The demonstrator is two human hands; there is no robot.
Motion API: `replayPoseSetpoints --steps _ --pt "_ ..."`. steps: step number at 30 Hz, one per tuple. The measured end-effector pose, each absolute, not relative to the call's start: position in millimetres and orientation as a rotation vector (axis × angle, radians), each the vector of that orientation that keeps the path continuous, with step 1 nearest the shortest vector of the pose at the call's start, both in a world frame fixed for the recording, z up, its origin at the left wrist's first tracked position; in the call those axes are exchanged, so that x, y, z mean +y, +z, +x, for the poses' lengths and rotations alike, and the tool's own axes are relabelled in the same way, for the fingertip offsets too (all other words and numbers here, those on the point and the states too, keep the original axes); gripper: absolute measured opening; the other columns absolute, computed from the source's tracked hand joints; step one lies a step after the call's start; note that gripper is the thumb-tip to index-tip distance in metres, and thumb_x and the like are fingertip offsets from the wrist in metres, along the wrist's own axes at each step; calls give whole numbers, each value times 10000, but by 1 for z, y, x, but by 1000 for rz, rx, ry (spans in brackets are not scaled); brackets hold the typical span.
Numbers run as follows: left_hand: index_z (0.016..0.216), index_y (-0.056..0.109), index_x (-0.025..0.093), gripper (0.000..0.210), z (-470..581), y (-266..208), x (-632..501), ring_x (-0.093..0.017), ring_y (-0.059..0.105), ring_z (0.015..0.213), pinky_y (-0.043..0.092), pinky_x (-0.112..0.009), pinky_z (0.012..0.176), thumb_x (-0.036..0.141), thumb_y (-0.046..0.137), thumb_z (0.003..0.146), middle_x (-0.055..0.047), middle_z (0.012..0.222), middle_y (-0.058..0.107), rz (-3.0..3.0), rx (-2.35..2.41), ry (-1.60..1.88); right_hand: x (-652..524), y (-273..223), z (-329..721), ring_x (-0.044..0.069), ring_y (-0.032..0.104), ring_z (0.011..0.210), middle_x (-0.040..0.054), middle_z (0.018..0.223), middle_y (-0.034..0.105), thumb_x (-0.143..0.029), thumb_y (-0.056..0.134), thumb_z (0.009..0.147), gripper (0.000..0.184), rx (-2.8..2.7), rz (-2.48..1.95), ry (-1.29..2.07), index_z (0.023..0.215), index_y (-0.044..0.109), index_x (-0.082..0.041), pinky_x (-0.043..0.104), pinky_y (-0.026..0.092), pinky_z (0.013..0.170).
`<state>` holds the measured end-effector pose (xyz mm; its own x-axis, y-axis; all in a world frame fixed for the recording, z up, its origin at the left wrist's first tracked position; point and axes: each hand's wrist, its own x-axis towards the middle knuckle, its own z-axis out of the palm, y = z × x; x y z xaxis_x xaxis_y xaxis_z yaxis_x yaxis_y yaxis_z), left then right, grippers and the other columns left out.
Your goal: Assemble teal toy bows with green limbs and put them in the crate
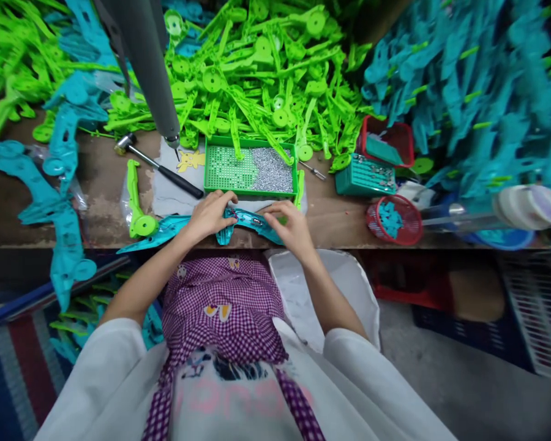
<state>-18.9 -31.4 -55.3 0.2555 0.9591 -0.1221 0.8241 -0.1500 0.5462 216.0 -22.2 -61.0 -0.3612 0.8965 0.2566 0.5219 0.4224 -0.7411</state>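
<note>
Fingers (220, 205) of both your hands pinch the teal plastic part (245, 222) at the tabletop (105, 184) edge, steadying it near the screw tray (250, 170).

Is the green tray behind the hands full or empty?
Partly full. The green tray holds a grey heap of small metal pieces on its right side; its left side shows the bare dotted floor.

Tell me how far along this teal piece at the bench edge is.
Done: it lies flat on the workbench, small metal bits seated along it. In hand: left hand and right hand press on the teal piece. Left: heaps of loose green parts and teal parts behind the screw tray.
</note>
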Motion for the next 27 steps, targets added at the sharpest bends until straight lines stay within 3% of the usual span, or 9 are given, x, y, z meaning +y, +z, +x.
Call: replayPoseSetpoints --steps 5,13,27 --pt "1171 569 235 359 -17 -56 -36 -276 512 1103 431 -403 901 265 697 837 -78 1180 536 2168 1634 376 -51 -71 203 237 625 1018 96 1084 690 -310 516 949 214 -2273 -1238 383 1021 695 -217 428 457 898" --pt "1122 611 241 240 -18 -62 -39 -258 501 1128 383 -394 913 206 619 886 -47 1235 588 2193 1501 396 -58 -87 214 249 538 1291 130 1354 613 -293 434 984 384 -2617 -1079 223 1317 587 -179 483 410 1093" --pt "940 725 260 125 -19 -68 -41 -277 460 1264 368 -466 1005 205 627 886 -35 1422 509 2199 1483 453 -66 -92 225 232 619 1195 115 1271 665 -252 452 972 339 -2434 -1114 359 1261 615 -187 520 456 1100"
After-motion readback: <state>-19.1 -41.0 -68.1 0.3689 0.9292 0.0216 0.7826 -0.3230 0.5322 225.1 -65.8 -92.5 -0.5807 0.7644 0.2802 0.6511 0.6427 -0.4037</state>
